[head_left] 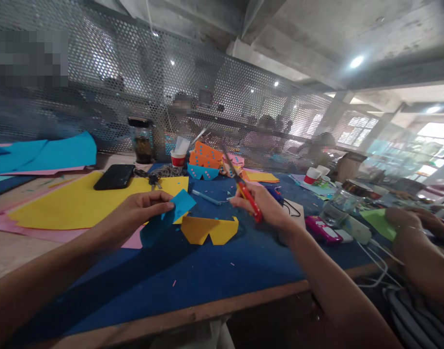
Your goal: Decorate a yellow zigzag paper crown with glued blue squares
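Observation:
Between the thumb and fingers of my left hand (149,206) is a piece of blue paper (182,202), held just above the table. My right hand (260,201) grips a pair of scissors (250,199) with red handles, its blades pointing up and away from me. On the blue table surface between my hands stands a yellow paper glasses shape (209,230) with a notch in its lower edge. Behind it lies a slim light-blue pen-like tool (206,197). Farther back, orange paper glasses (206,157) and blue paper glasses (203,172) with small dots are grouped together.
Yellow sheets (72,203) at left carry a black phone (114,176) and keys (154,180). A lidded jar (141,140) and a red-and-white cup (178,158) stand by the perforated metal screen (222,97). At right are a pink device (323,230), a glass jar (338,206) and another person's arms (421,247).

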`<state>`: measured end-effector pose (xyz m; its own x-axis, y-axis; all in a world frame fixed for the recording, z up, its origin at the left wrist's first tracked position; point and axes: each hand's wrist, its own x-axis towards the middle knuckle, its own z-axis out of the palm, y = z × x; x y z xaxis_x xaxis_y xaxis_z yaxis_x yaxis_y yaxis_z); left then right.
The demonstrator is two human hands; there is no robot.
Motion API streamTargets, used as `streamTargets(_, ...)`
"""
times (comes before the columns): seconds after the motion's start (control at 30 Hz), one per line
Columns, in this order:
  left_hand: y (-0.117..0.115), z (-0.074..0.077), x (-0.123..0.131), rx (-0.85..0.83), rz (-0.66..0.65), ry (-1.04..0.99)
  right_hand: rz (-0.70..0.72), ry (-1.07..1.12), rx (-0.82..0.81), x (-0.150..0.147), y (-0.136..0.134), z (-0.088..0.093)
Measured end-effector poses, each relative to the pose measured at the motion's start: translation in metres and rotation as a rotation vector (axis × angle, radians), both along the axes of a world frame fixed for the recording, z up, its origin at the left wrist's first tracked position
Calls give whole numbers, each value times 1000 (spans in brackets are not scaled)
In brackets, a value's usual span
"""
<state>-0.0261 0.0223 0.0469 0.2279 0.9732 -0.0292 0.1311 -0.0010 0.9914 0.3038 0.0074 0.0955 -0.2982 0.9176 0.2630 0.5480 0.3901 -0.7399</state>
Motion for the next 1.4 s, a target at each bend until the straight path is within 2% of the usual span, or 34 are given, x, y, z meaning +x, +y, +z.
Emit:
streamTargets(0.1,0,2,-1,-2,41,-4,49,-111,-26,-22,-4,-7)
streamTargets(0.23,-2,7,2,7,100,-13,-42,-371,45,-41,-10,-15)
streamTargets(0.33,-4,8,5,-5,100,-32,-47,-454,24,-45,-10,-16)
streamTargets(0.6,3,-6,6,46,54,-24,-106,-474,32,-45,-4,-22)
streamTargets(0.77,0,-3,7,21,67,3,-113,-472,-10,-46,0,-24)
streamTargets(0.93,-3,3,9,-22,65,-6,-180,-438,74,-38,13,-27)
streamTargets(1.03,-3,3,10,-30,76,-15,-259,-442,179,-32,22,-32)
streamTargets(1.13,-3,4,10,-23,77,-37,-301,-337,268,-30,21,-36)
streamTargets(1.2,-4,4,10,-28,75,-62,-260,-210,234,-31,13,-36)
streamTargets(1.3,-6,3,10,-18,64,-81,-85,-31,37,-37,-8,-31)
streamTargets(1.4,-7,3,10,9,27,-108,66,-25,-95,-45,-29,-24)
